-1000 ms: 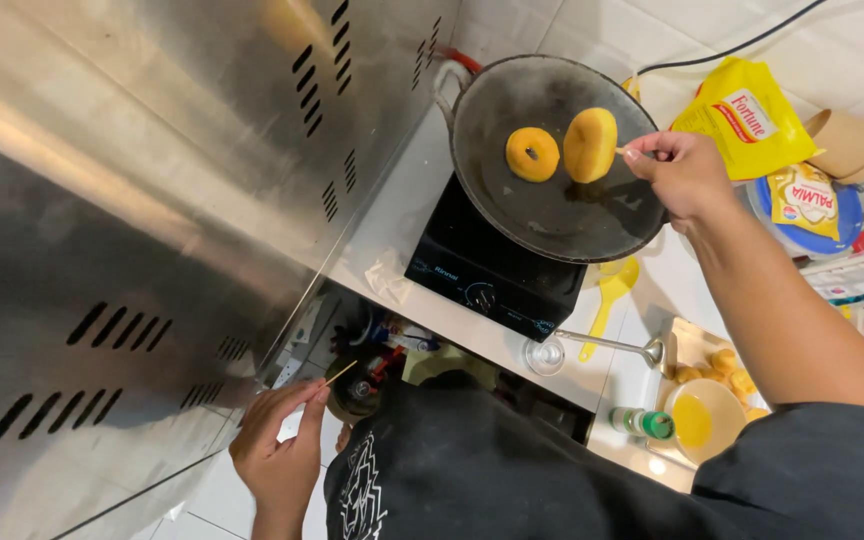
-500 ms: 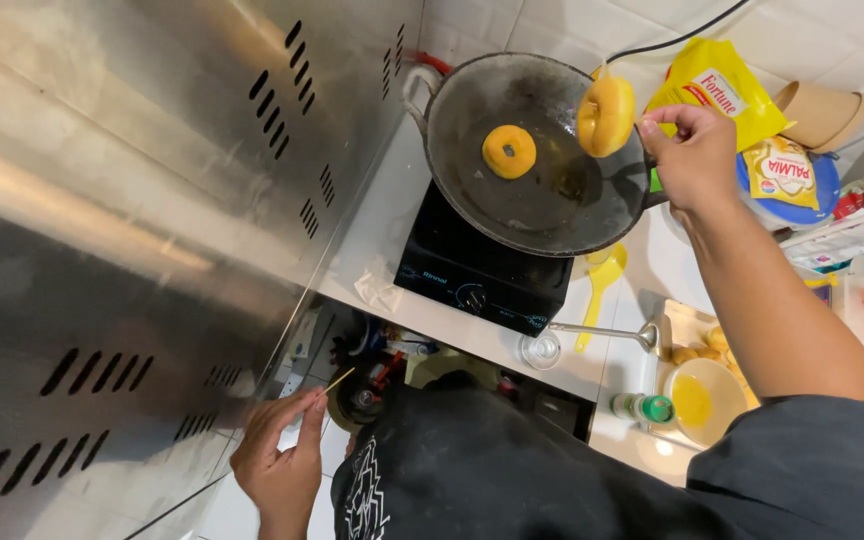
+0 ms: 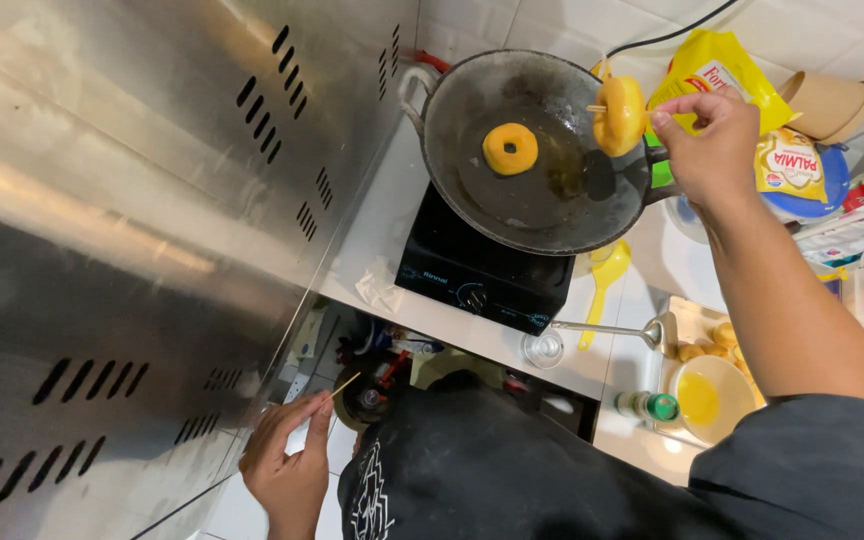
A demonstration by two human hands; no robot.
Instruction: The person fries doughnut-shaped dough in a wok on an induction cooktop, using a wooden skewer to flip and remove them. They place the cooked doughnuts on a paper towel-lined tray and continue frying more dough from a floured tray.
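The steel hood (image 3: 152,200) walls the left of the wok (image 3: 537,210) (packets (image 3: 742,90) crowd its right).

**Dark shirt, bare forearms**

The person wears a loose black short-sleeved shirt (image 3: 512,470) of plain, matte cloth. On its front sits a white printed graphic (image 3: 370,490) of thin angular lines; its design is too small to make out. The right sleeve (image 3: 802,465) is wide and ends just above the elbow, with soft folds. Both forearms are bare, and neither the left hand (image 3: 287,470) nor the right hand (image 3: 712,145) wears a glove.
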